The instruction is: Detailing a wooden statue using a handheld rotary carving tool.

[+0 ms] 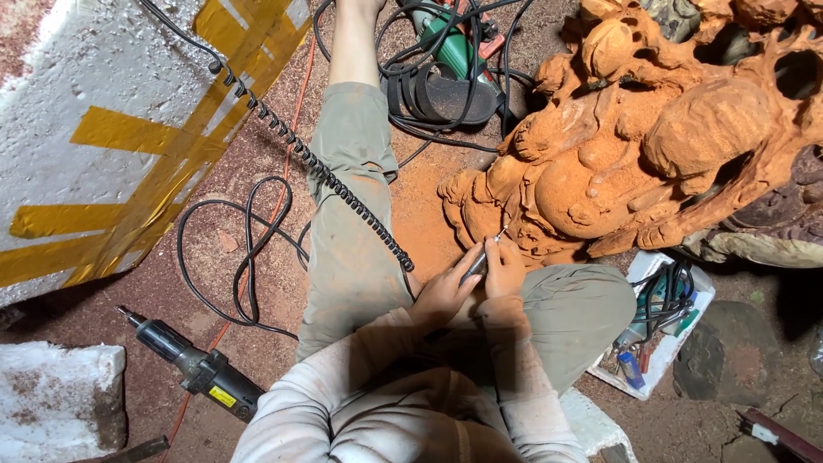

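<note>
My own body, seen from the head camera: pale, dust-stained long sleeves end at the wrists just behind my left hand [441, 294] and right hand [504, 270], the cloth creased and tinted reddish. Beyond the hands, I wear olive-grey trousers [351, 214], smeared with orange dust along the thigh and knee. Below the trouser hem, my lower leg is bare.

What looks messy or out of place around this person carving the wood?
Reddish sawdust coats the floor and the trousers. Black cables lie in loose tangles across the floor, and a dark power tool lies loose by the left side. Both hands hold a small rotary tool against the orange wood carving.
</note>
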